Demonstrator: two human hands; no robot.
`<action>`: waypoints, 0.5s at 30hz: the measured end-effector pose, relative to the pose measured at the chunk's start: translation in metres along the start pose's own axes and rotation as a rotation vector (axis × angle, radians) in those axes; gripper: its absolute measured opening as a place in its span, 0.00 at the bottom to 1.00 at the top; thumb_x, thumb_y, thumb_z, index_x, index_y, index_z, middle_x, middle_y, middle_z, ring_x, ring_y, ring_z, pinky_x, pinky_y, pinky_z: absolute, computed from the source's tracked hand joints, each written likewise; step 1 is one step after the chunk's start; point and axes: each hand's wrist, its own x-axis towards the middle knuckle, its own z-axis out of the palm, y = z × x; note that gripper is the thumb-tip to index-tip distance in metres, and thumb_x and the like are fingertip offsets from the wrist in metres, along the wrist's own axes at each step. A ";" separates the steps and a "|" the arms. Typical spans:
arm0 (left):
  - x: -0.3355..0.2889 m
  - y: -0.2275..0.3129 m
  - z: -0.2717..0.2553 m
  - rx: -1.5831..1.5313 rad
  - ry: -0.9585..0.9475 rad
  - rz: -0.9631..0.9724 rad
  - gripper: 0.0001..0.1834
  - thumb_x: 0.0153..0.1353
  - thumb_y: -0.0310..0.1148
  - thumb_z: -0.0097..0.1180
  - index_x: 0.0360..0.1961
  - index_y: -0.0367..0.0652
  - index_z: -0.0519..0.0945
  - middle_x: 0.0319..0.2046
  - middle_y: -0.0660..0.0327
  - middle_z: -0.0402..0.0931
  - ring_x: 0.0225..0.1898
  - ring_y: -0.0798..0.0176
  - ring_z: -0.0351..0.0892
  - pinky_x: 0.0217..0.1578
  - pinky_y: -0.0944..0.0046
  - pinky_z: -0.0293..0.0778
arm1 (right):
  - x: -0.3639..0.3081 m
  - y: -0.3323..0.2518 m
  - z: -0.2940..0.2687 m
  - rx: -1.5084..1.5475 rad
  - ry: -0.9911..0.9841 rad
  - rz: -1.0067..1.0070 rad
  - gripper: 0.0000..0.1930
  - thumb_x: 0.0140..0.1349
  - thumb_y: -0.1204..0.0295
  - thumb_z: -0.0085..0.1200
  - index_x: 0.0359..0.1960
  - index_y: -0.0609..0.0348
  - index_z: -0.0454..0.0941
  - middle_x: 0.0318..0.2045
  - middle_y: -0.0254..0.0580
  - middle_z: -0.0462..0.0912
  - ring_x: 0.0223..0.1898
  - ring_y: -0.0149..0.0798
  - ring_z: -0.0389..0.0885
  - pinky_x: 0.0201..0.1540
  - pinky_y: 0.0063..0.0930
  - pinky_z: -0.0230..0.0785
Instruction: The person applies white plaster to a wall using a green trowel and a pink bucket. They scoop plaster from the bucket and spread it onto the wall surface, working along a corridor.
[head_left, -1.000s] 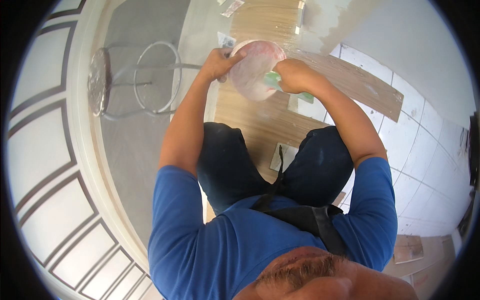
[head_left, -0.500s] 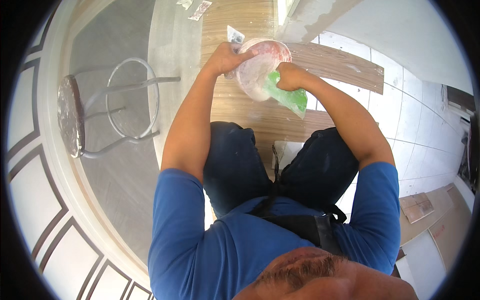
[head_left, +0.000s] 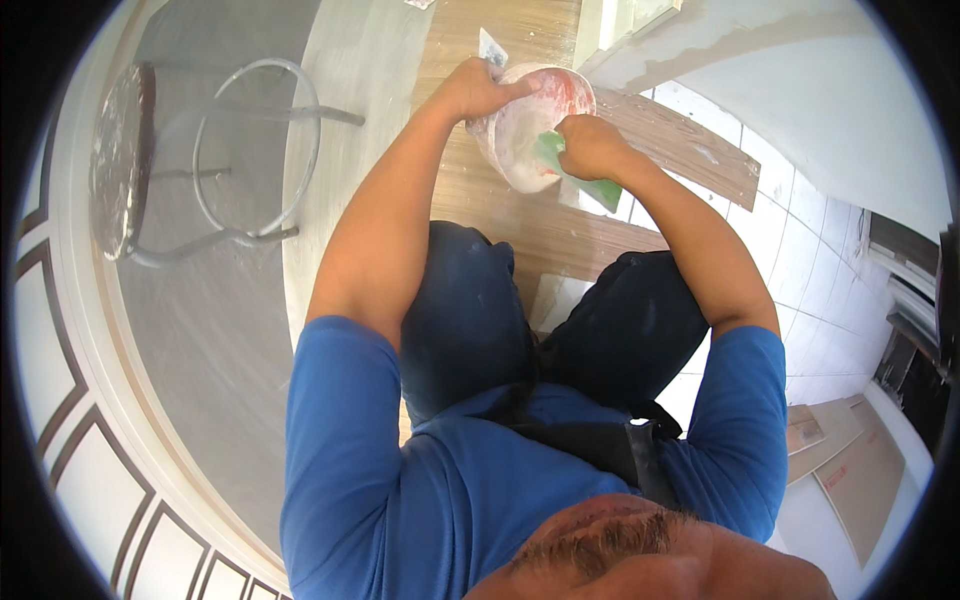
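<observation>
Indoors, saw wood-toned planks [head_left: 480, 35] on the floor, white tiles [head_left: 800, 240] to the right, and a grey stretch [head_left: 230, 330] to the left. Found a pale wall [head_left: 830, 90] at upper right and dark-framed panels [head_left: 90, 480] curving along the left edge. Near that edge also saw a stool [head_left: 130, 170], with a dark, paint-spattered seat, metal legs and a ring. At lower right, noticed flat boards [head_left: 860, 480].

Had both knees [head_left: 465, 245] bent and apart. Reached forward to a bucket [head_left: 510, 155], beyond the knees and above the planks, near the top of the view. Grasped its left side with the left hand [head_left: 485, 90], thumb over the rim and the other fingers mostly hidden. Just beyond that hand, noticed a pale pointed piece [head_left: 491, 48]; could not tell whether gripped along with the bucket or merely behind it.

Clenched the right hand [head_left: 595, 148] around a green sheet [head_left: 605, 193], with one part across the bucket's inside and another sticking out past the hand toward the tiles. Could not tell its exact kind. Saw whitish residue and red patches on the bucket's inner wall. Could not make out any contact between its underside and the planks. Right of the bucket, saw a loose plank [head_left: 725, 165] across the tiles, and between the knees a pale slab [head_left: 555, 298].
</observation>
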 end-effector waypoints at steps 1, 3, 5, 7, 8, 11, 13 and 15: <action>-0.002 -0.001 -0.002 -0.006 0.008 -0.018 0.50 0.49 0.71 0.68 0.47 0.26 0.85 0.37 0.42 0.86 0.37 0.51 0.88 0.38 0.56 0.83 | 0.001 0.000 0.000 0.051 -0.001 -0.006 0.14 0.52 0.73 0.58 0.39 0.68 0.85 0.41 0.64 0.86 0.45 0.58 0.86 0.48 0.45 0.79; -0.006 -0.006 0.001 0.030 0.118 0.033 0.49 0.49 0.71 0.68 0.46 0.27 0.85 0.36 0.43 0.85 0.37 0.51 0.88 0.38 0.55 0.83 | 0.008 0.003 0.010 0.065 0.003 -0.103 0.15 0.53 0.73 0.58 0.40 0.71 0.84 0.40 0.66 0.85 0.45 0.61 0.86 0.50 0.47 0.77; -0.007 -0.012 -0.001 0.045 0.145 0.049 0.49 0.47 0.72 0.67 0.41 0.25 0.86 0.33 0.44 0.85 0.35 0.52 0.87 0.37 0.55 0.83 | 0.016 0.000 0.014 0.051 -0.002 -0.136 0.15 0.53 0.73 0.58 0.40 0.71 0.84 0.40 0.66 0.85 0.45 0.60 0.86 0.50 0.47 0.77; -0.016 -0.013 -0.008 0.037 0.095 0.002 0.48 0.50 0.69 0.68 0.46 0.26 0.85 0.36 0.43 0.85 0.36 0.52 0.87 0.39 0.56 0.82 | 0.024 -0.005 0.013 -0.006 -0.015 -0.101 0.14 0.52 0.74 0.58 0.39 0.68 0.85 0.41 0.63 0.86 0.45 0.58 0.87 0.48 0.45 0.79; -0.020 -0.011 -0.013 0.034 0.069 -0.018 0.48 0.51 0.68 0.69 0.49 0.26 0.84 0.38 0.43 0.85 0.37 0.52 0.87 0.39 0.56 0.82 | 0.025 -0.008 0.010 -0.042 -0.005 -0.079 0.14 0.52 0.74 0.58 0.39 0.68 0.85 0.40 0.62 0.86 0.45 0.57 0.87 0.48 0.45 0.79; -0.024 -0.018 -0.018 -0.028 0.065 -0.076 0.45 0.51 0.66 0.69 0.48 0.27 0.85 0.37 0.45 0.86 0.37 0.54 0.87 0.39 0.57 0.82 | 0.025 -0.009 0.002 -0.108 0.031 -0.027 0.13 0.53 0.73 0.59 0.39 0.66 0.85 0.40 0.60 0.87 0.45 0.55 0.87 0.47 0.45 0.80; -0.024 -0.022 -0.017 -0.026 0.129 -0.066 0.42 0.52 0.66 0.69 0.45 0.29 0.87 0.35 0.47 0.86 0.37 0.56 0.87 0.39 0.58 0.82 | 0.023 -0.008 -0.002 -0.098 0.054 -0.015 0.12 0.54 0.73 0.59 0.40 0.64 0.86 0.40 0.58 0.87 0.45 0.54 0.87 0.47 0.44 0.80; -0.022 -0.025 -0.017 -0.010 0.147 -0.072 0.41 0.52 0.65 0.69 0.42 0.30 0.87 0.33 0.49 0.86 0.37 0.57 0.87 0.38 0.58 0.82 | 0.018 -0.013 -0.007 -0.170 0.069 -0.047 0.11 0.55 0.75 0.58 0.39 0.62 0.86 0.40 0.57 0.87 0.45 0.53 0.88 0.46 0.43 0.80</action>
